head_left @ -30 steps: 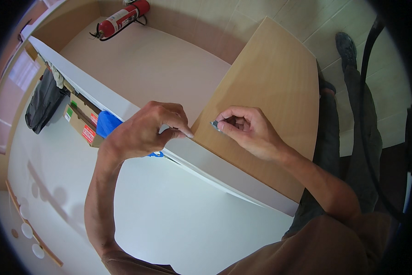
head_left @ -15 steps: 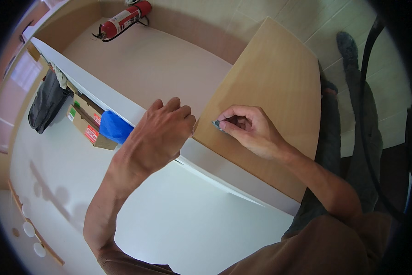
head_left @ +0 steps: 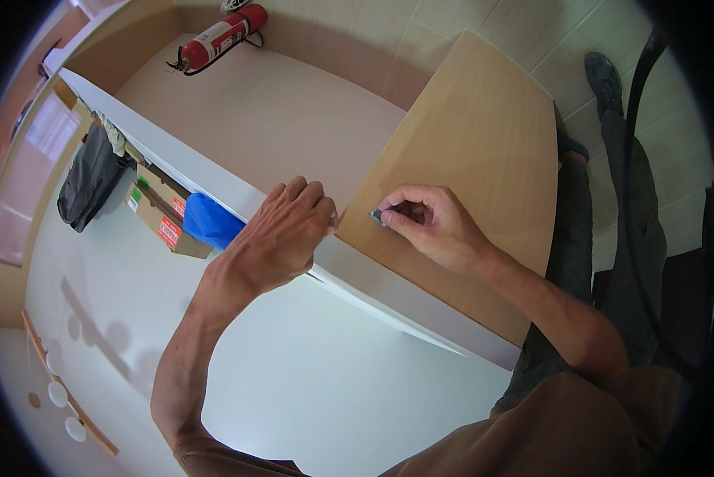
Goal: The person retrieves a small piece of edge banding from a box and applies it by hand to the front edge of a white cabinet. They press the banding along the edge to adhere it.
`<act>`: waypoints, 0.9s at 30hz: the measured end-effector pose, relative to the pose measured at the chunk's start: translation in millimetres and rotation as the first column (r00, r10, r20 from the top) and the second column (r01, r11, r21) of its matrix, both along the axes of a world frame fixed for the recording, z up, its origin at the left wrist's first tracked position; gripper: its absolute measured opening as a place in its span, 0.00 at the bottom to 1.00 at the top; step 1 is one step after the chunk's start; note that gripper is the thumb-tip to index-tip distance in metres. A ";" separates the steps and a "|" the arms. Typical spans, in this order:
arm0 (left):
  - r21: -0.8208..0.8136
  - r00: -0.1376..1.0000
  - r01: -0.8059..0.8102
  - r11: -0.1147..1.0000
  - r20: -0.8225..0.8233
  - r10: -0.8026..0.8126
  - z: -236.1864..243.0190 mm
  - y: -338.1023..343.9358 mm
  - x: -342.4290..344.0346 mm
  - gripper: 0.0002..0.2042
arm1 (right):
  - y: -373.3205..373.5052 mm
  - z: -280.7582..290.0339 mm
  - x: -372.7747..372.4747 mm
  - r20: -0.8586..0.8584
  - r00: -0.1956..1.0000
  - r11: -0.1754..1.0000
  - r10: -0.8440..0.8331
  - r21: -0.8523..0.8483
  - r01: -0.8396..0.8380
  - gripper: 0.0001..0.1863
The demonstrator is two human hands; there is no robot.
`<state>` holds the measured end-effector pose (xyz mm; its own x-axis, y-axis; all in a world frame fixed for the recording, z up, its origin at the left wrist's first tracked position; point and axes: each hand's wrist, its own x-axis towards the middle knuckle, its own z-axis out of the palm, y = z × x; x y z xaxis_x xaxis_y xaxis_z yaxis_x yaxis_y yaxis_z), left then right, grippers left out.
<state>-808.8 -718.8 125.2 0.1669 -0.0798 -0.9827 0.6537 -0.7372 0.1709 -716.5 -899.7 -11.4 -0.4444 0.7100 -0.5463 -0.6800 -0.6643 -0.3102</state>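
My left hand (head_left: pixel 281 230) is closed, its fingers curled toward the white edge strip (head_left: pixel 421 290) near the corner of a wood-grain panel (head_left: pixel 472 151). A small pale, shiny bit shows at its fingertips; what it holds is mostly hidden. My right hand (head_left: pixel 436 226) pinches a small flat grey piece (head_left: pixel 376 216) between thumb and index finger, just above the panel. The piece is too small to name. Both hands are close together, with a narrow gap between them.
A red fire extinguisher (head_left: pixel 223 38) lies on the pale surface (head_left: pixel 293 103) at the far left. Beyond my left arm are a cardboard box (head_left: pixel 162 208), a blue plastic bag (head_left: pixel 211 221) and a dark bag (head_left: pixel 91 179). A black cable (head_left: pixel 629 159) hangs at the right.
The view has shifted slightly, so the extinguisher, box and bags sit a little farther right. My left hand has turned slightly; my right hand keeps its pinch on the grey piece.
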 end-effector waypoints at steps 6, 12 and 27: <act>-0.007 1.000 0.011 1.000 0.008 -0.011 0.3 -0.1 0.6 0.08 | -0.8 -1.0 1.4 0.006 1.000 1.000 0.020 0.006 -0.020 0.06; -0.004 0.999 -0.002 1.000 -0.048 0.002 2.0 -0.8 3.2 0.08 | -2.8 -2.1 -2.5 -0.027 1.000 1.000 0.007 0.006 -0.007 0.06; -0.015 0.898 -0.440 0.898 -0.018 0.440 3.3 12.2 7.3 0.05 | -6.6 -1.9 -8.8 0.001 0.996 0.996 -0.086 0.001 0.086 0.07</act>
